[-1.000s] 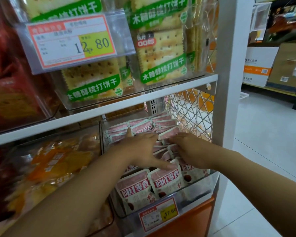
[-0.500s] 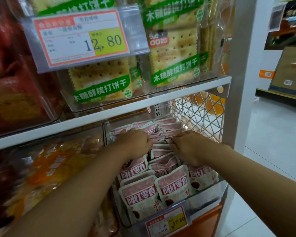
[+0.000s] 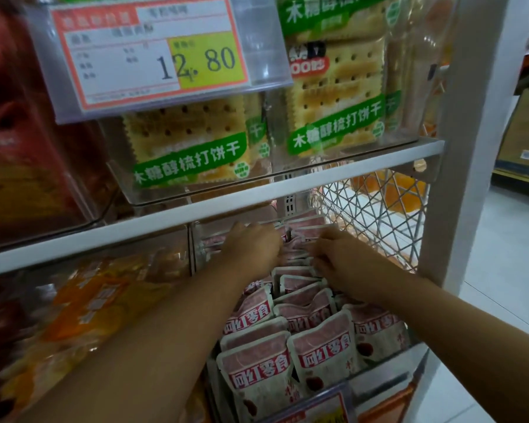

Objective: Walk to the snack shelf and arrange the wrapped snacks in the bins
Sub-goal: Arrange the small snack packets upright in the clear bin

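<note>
Several pink-and-white wrapped snack packets (image 3: pixel 324 352) stand in rows inside a clear plastic bin (image 3: pixel 388 370) on the lower shelf. Both my arms reach into this bin, under the shelf board above. My left hand (image 3: pixel 251 242) is at the back left of the rows, its fingers curled down over the packet tops. A little nearer and to the right, my right hand (image 3: pixel 342 257) has its fingers curled round the tops of packets in the middle rows. The packets under my hands are mostly hidden.
A white shelf board (image 3: pixel 257 193) runs just above my hands, carrying bins of green-labelled cracker packs (image 3: pixel 190 154) and a price label (image 3: pixel 153 53). A wire mesh panel (image 3: pixel 370 221) and white post (image 3: pixel 471 148) close the right side. Orange snack bags (image 3: pixel 83 315) fill the left bin.
Both hands have moved deeper toward the back of the bin, off the front packets. My view has come closer to the shelf.
</note>
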### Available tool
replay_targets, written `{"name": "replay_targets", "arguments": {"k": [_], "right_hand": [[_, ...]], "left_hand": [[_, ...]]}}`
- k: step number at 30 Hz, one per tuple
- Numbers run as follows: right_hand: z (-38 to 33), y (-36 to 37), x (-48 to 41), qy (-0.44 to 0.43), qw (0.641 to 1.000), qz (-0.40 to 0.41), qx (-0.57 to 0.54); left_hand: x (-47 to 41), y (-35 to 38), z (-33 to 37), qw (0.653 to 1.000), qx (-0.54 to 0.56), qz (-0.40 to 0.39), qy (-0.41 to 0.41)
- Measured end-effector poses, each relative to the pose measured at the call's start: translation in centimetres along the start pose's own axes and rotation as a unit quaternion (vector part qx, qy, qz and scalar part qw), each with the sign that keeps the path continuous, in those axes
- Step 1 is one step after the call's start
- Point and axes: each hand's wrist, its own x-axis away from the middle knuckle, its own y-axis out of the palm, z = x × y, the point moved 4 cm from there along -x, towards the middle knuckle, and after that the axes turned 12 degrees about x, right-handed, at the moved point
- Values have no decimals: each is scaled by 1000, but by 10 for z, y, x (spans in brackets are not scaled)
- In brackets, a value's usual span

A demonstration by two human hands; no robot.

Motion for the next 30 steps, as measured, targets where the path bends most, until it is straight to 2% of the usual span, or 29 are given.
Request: {"name": "replay_targets", "arguments": {"k": [4, 7, 9, 13, 16, 18, 22, 27, 30], "right_hand": [[0, -4, 1, -31, 995, -25, 91], [-3, -5, 2, -56, 988, -58, 128], [-2, -4, 3, -49, 991, -51, 118], [2, -6, 8, 11, 1000, 4, 5], [4, -5, 8, 8, 999, -8, -33], [4, -6, 7, -2, 999, -23, -40], [0, -6, 6, -3, 999, -20, -43], [-6, -1, -1, 16, 998, -54, 1], [-11, 0, -6, 24, 997, -67, 19]], "left_hand": [[-5, 1, 12, 997, -53, 58, 9], [-8, 8, 6, 997, 30, 73, -16], [-4, 5, -4, 991, 93, 80, -44], [8, -7, -7, 993, 103, 39, -49], [13, -4, -8, 989, 129, -2, -71], [15, -2, -8, 987, 139, -6, -81], [19, -8, -13, 967, 236, 42, -87], [24, 3, -13, 980, 161, -67, -99], [24, 6, -14, 978, 163, -68, -114]]}}
